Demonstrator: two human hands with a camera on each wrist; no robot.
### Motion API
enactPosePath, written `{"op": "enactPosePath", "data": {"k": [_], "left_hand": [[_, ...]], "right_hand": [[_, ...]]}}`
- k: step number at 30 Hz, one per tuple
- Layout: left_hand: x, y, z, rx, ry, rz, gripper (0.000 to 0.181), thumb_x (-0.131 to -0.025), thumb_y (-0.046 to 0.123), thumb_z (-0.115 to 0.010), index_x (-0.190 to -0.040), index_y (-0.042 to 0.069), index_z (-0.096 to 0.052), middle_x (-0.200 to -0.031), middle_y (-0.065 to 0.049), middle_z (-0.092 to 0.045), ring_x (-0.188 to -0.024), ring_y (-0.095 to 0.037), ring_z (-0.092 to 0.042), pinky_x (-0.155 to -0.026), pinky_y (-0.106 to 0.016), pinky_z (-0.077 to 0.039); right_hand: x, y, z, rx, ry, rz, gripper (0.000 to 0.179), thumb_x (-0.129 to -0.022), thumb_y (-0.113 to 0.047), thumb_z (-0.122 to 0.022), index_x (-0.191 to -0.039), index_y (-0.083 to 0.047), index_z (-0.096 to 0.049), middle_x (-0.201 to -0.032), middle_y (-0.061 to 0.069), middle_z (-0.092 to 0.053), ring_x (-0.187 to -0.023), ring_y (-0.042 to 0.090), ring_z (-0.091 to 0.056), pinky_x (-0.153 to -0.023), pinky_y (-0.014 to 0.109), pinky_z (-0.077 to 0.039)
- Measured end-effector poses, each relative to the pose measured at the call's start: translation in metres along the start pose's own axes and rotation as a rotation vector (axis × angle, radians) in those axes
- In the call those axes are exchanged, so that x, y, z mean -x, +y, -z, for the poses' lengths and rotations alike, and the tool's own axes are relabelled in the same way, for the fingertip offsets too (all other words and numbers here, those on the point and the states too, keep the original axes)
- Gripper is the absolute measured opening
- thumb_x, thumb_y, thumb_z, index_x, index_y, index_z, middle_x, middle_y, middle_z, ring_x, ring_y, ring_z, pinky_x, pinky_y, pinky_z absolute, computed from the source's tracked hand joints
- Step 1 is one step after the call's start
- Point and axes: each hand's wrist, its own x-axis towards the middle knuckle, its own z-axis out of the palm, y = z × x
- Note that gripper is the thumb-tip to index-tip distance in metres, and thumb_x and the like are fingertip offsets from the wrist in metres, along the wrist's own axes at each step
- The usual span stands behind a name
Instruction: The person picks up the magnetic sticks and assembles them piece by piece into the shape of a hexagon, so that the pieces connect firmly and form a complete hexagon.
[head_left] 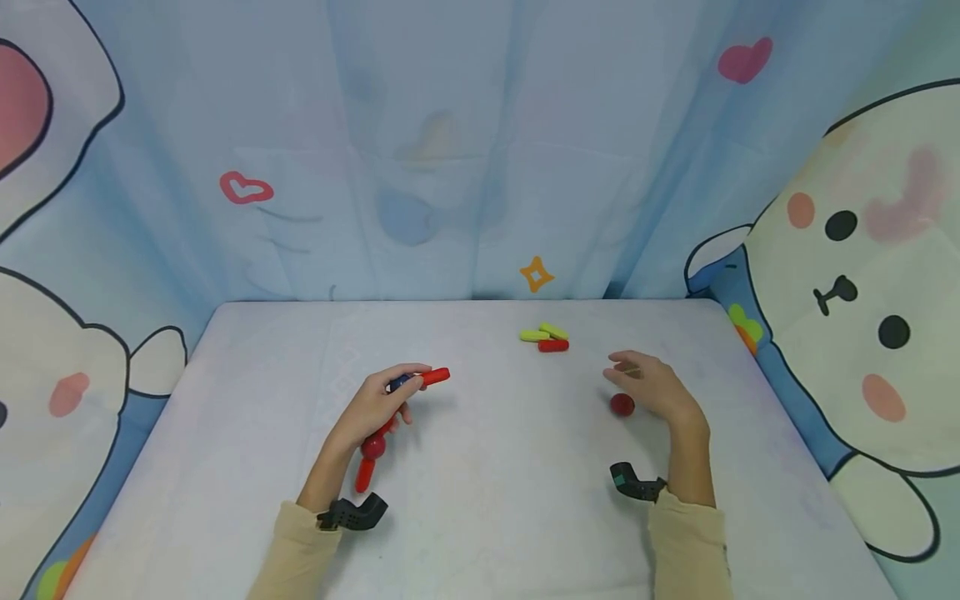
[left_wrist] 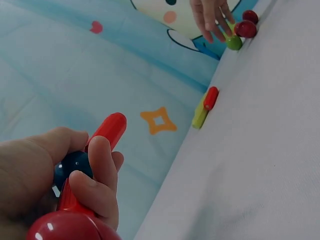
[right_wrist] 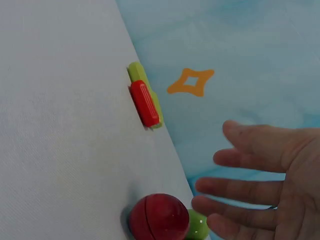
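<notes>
My left hand point(head_left: 381, 404) grips a chain of toy rods and balls. In the left wrist view its fingers curl around a dark blue ball point(left_wrist: 70, 167), with a red rod point(left_wrist: 111, 130) sticking out past the fingertips. Below the hand, another red rod leads to a red ball point(head_left: 373, 446) and an end rod point(head_left: 365, 475). My right hand point(head_left: 652, 385) hovers with fingers loosely extended, holding nothing, near a red ball point(head_left: 622, 405) on the table. A green ball point(right_wrist: 197, 225) lies beside that red ball, mostly covered by the hand in the head view.
Toward the table's back edge lie two yellow-green rods point(head_left: 534, 336) and a red rod point(head_left: 553, 346), close together. A second red ball point(left_wrist: 250, 16) shows near the right hand in the left wrist view. A patterned curtain point(head_left: 420, 208) hangs behind the white table point(head_left: 510, 517).
</notes>
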Motion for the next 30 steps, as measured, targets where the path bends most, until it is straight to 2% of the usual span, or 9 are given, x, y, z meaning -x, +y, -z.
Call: {"op": "enactPosePath", "data": {"k": [3,10,16,23,30], "left_hand": [[0.0005,0.0004,0.0005,-0.005,0.004,-0.001,0.033,-0.097,0.037,-0.057,-0.129,0.028,-0.06,-0.062,-0.006,-0.059,-0.046,-0.019,-0.046,-0.046,-0.024,-0.04],[0.0006,0.002,0.0003,-0.008,0.009,-0.005,0.034,-0.094,0.041,-0.061,-0.126,0.03,-0.06,-0.062,-0.007,-0.059,-0.044,-0.019,-0.044,-0.044,-0.024,-0.038],[0.0008,0.0022,0.0003,-0.012,0.014,-0.008,0.032,-0.095,0.041,-0.059,-0.126,0.031,-0.061,-0.061,-0.006,-0.058,-0.043,-0.017,-0.043,-0.044,-0.024,-0.036],[0.001,0.0018,0.0005,-0.006,0.013,-0.007,0.032,-0.095,0.042,-0.059,-0.124,0.031,-0.062,-0.061,-0.006,-0.057,-0.043,-0.016,-0.042,-0.044,-0.024,-0.036],[-0.0003,0.0018,-0.0013,-0.042,0.022,0.015,0.035,-0.091,0.039,-0.067,-0.124,0.032,-0.061,-0.061,-0.006,-0.057,-0.043,-0.016,-0.041,-0.044,-0.023,-0.036]], "right_hand": [[0.002,0.0006,0.0024,0.042,-0.023,-0.045,0.062,-0.097,-0.044,-0.053,-0.142,-0.004,-0.043,-0.138,0.028,-0.049,-0.126,0.044,-0.047,-0.097,0.059,-0.046],[0.0083,0.0035,0.0054,0.136,-0.073,-0.052,0.051,-0.096,-0.029,-0.056,-0.137,0.0,-0.048,-0.134,0.032,-0.05,-0.118,0.045,-0.05,-0.094,0.061,-0.046],[0.0076,0.006,0.0021,0.155,-0.149,-0.088,0.049,-0.093,-0.025,-0.062,-0.135,-0.002,-0.051,-0.133,0.033,-0.049,-0.117,0.046,-0.05,-0.092,0.06,-0.048],[0.0024,0.0074,-0.003,0.169,-0.155,-0.045,0.042,-0.091,-0.017,-0.063,-0.129,0.0,-0.056,-0.118,0.027,-0.059,-0.1,0.034,-0.057,-0.085,0.049,-0.051],[0.0025,0.0069,-0.004,0.176,-0.153,-0.025,0.035,-0.091,-0.019,-0.065,-0.121,-0.001,-0.062,-0.111,0.023,-0.063,-0.097,0.032,-0.058,-0.083,0.048,-0.051]]}}
